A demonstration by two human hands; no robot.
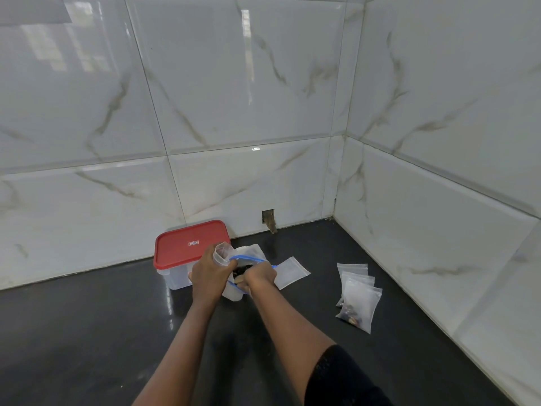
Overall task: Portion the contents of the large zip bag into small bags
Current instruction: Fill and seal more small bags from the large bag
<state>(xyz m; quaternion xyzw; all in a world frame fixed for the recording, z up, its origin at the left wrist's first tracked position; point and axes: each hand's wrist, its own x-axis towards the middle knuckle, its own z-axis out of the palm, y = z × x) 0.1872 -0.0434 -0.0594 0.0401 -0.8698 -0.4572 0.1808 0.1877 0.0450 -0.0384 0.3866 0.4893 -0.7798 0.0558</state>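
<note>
The large zip bag with a blue seal strip sits open on the dark counter, dark pieces showing inside. My left hand grips a small clear bag held upright at the big bag's mouth. My right hand reaches into the large bag's opening, its fingers curled and hidden inside. An empty small bag lies flat just right of the large bag. Three filled small bags lie overlapping farther right.
A clear plastic box with a red lid stands against the back wall, just left of my hands. Marble-look tiled walls meet in a corner at the back right. The black counter stretches toward me.
</note>
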